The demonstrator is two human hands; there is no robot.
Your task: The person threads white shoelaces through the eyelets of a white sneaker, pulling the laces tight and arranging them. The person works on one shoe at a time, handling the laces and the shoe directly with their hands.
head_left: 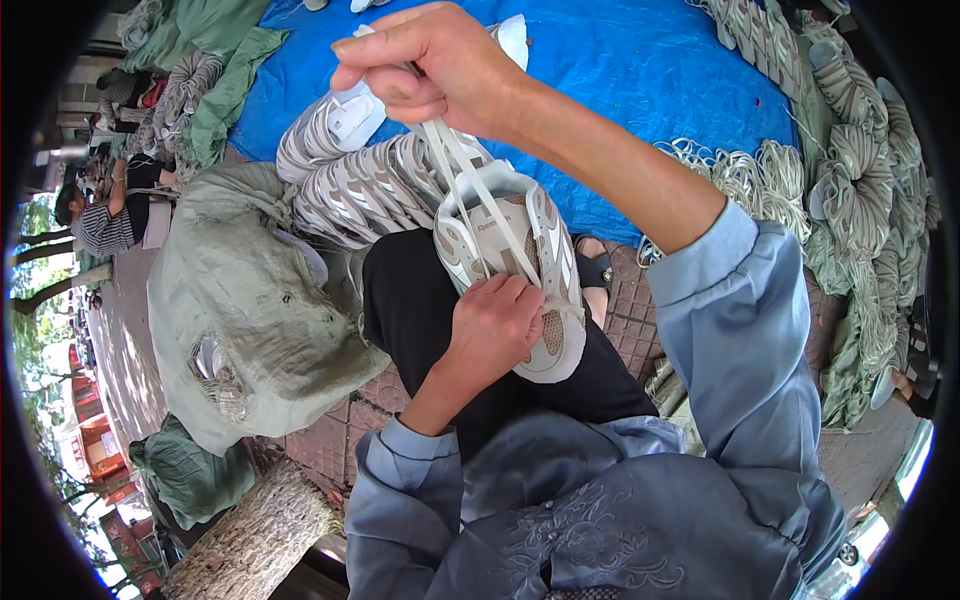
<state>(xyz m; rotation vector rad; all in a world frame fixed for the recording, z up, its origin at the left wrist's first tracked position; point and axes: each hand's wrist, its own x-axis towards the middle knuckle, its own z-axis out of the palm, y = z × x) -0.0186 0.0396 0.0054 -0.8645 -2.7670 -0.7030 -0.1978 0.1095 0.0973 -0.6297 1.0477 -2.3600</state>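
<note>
A white and beige sneaker (553, 345) rests on my lap over black trousers, its toe toward me. My right hand (440, 70) is raised high above it, fingers closed round the pale shoelace (472, 172). Two strands of that lace run taut from this hand down to the shoe's eyelets. Low on the laced part, my left hand (495, 325) presses against the sneaker with bent fingers gathered at the lace. Its fingertips are partly hidden, so exactly what they pinch is hard to make out.
A row of nested sneaker uppers (365, 185) lies beyond my knee on a blue tarp (620, 110). To the left slumps a large pale sack (250, 290). Bundled laces (775, 185) and stacked uppers (855, 170) line the right. A person (110, 215) sits far left.
</note>
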